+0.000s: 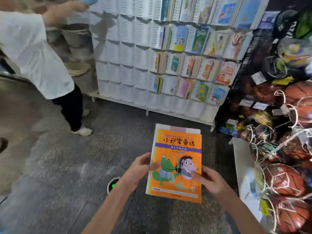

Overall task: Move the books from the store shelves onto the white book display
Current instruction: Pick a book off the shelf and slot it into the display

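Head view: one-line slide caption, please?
Both hands, left hand and right hand, hold an orange book before the white book display.

- The left hand (136,172) grips the left edge of a small stack of books topped by an orange paperback with a frog on its cover (177,164), thumb lying over the cover, fingers curled beneath (hidden by the stack).
- The right hand (209,180) holds the stack's right edge, thumb pressed on the cover near the lower corner.
- Both bare forearms reach up from the bottom of the view, converging toward the stack, wrists roughly straight.
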A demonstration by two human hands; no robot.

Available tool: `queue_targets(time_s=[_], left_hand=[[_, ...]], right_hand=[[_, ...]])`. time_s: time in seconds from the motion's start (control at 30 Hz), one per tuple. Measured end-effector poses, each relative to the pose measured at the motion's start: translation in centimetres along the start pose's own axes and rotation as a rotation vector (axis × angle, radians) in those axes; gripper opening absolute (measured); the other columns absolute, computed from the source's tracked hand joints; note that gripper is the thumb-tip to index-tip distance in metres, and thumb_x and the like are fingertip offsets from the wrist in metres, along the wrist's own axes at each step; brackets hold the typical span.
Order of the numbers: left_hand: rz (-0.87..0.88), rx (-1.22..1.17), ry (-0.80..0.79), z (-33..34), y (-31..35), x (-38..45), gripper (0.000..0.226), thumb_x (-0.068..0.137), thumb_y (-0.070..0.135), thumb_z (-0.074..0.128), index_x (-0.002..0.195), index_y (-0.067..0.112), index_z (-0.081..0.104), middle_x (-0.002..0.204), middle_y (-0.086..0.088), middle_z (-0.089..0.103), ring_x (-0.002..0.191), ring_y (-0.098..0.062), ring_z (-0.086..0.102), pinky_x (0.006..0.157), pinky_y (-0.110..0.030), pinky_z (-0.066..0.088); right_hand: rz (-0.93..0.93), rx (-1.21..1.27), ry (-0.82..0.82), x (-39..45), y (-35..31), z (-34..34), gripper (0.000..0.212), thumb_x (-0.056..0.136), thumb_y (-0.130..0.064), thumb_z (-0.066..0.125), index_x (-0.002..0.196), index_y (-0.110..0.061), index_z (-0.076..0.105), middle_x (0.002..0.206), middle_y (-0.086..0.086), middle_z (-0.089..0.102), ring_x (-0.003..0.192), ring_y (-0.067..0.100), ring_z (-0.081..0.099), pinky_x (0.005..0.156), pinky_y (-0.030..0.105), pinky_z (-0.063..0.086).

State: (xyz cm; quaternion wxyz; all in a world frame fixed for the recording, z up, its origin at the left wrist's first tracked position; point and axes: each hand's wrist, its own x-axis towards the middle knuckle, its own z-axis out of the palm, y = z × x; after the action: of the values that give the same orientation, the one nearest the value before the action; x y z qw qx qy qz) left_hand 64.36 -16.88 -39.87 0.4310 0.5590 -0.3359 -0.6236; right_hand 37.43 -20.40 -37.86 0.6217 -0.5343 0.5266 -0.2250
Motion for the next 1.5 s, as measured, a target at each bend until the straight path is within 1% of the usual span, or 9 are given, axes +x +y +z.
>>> queue_targets(time_s=[0.13, 0.23, 0.4, 0.7, 0.83, 1.0, 1.13, 1.33, 1.5], left_hand=[[-0.016, 0.019, -0.069, -2.3, 4.2, 6.4, 0.031, 0.092, 0.010, 0.070, 0.123, 0.007, 0.065, 0.119, -0.008, 0.074, 0.106, -0.027, 0.073, 0.087, -0.042, 0.060], [-0.028, 0.037, -0.120, -3.7, 6.3, 11.5, 0.032, 0.093, 0.008, 0.069, 0.124, 0.006, 0.064, 0.119, -0.008, 0.074, 0.107, -0.026, 0.072, 0.080, -0.033, 0.060], [-0.081, 0.107, -0.155, -5.5, 8.2, 21.7, 0.029, 0.096, 0.012, 0.065, 0.125, 0.009, 0.064, 0.122, -0.005, 0.073, 0.111, -0.025, 0.071, 0.096, -0.045, 0.056], [-0.047, 0.187, 0.010, -7.7, 16.6, 39.9, 0.041, 0.085, 0.048, 0.073, 0.117, 0.022, 0.070, 0.107, 0.003, 0.077, 0.097, -0.016, 0.074, 0.080, -0.034, 0.057], [0.029, 0.139, 0.075, -9.6, 19.9, 46.0, 0.038, 0.092, 0.040, 0.068, 0.124, 0.020, 0.065, 0.116, -0.001, 0.075, 0.105, -0.018, 0.073, 0.088, -0.035, 0.059], [0.046, 0.114, 0.087, -13.7, 22.0, 53.5, 0.025, 0.097, 0.030, 0.064, 0.122, 0.025, 0.065, 0.115, 0.000, 0.075, 0.104, -0.018, 0.073, 0.082, -0.031, 0.061], [0.086, 0.135, 0.040, -18.2, 22.8, 61.1, 0.041, 0.088, 0.043, 0.072, 0.119, 0.017, 0.067, 0.116, -0.007, 0.074, 0.110, -0.027, 0.069, 0.093, -0.047, 0.057], [0.055, 0.253, -0.006, -25.3, 25.6, 73.3, 0.012, 0.093, 0.019, 0.068, 0.104, 0.016, 0.067, 0.095, 0.003, 0.075, 0.090, -0.008, 0.068, 0.080, -0.031, 0.053], [0.019, 0.334, -0.079, -29.8, 29.1, 81.6, 0.018, 0.085, 0.034, 0.074, 0.099, 0.024, 0.068, 0.100, -0.003, 0.075, 0.099, -0.028, 0.071, 0.089, -0.045, 0.054]], right_hand=[[0.010, 0.059, 0.083, 5.8, -3.1, -0.5, 0.022, 0.092, -0.022, 0.067, 0.113, -0.017, 0.069, 0.102, -0.002, 0.078, 0.093, 0.019, 0.075, 0.075, 0.029, 0.058], [-0.010, 0.080, 0.142, 10.4, -5.3, -1.2, 0.027, 0.089, -0.029, 0.069, 0.114, -0.019, 0.070, 0.103, -0.002, 0.078, 0.095, 0.019, 0.075, 0.083, 0.038, 0.059], [0.019, 0.105, 0.166, 20.0, -6.7, -3.4, 0.028, 0.090, -0.025, 0.069, 0.116, -0.015, 0.068, 0.103, -0.001, 0.078, 0.095, 0.020, 0.075, 0.090, 0.045, 0.059], [0.019, 0.096, 0.090, 39.8, -13.6, -8.0, 0.016, 0.092, -0.015, 0.069, 0.108, -0.012, 0.068, 0.102, 0.004, 0.077, 0.086, 0.012, 0.075, 0.064, 0.021, 0.057], [-0.021, 0.028, 0.031, 47.6, -17.3, -9.3, 0.022, 0.089, -0.016, 0.074, 0.111, -0.016, 0.069, 0.109, 0.001, 0.075, 0.103, 0.018, 0.071, 0.091, 0.040, 0.057], [-0.050, -0.042, -0.028, 56.0, -21.2, -9.1, 0.049, 0.074, -0.039, 0.083, 0.119, -0.028, 0.067, 0.112, -0.009, 0.074, 0.103, 0.008, 0.069, 0.087, 0.031, 0.054], [-0.036, -0.052, 0.045, 64.9, -22.9, -8.1, 0.049, 0.073, -0.033, 0.087, 0.117, -0.037, 0.067, 0.106, -0.009, 0.075, 0.100, 0.010, 0.070, 0.091, 0.040, 0.055], [0.034, -0.138, 0.106, 76.4, -26.3, -6.2, 0.052, 0.071, -0.033, 0.086, 0.119, -0.027, 0.066, 0.107, -0.010, 0.076, 0.101, 0.008, 0.071, 0.096, 0.039, 0.055], [0.008, -0.269, 0.085, 83.8, -30.2, -5.8, 0.042, 0.074, -0.034, 0.086, 0.112, -0.037, 0.068, 0.096, -0.029, 0.073, 0.090, -0.011, 0.067, 0.072, 0.007, 0.048]])
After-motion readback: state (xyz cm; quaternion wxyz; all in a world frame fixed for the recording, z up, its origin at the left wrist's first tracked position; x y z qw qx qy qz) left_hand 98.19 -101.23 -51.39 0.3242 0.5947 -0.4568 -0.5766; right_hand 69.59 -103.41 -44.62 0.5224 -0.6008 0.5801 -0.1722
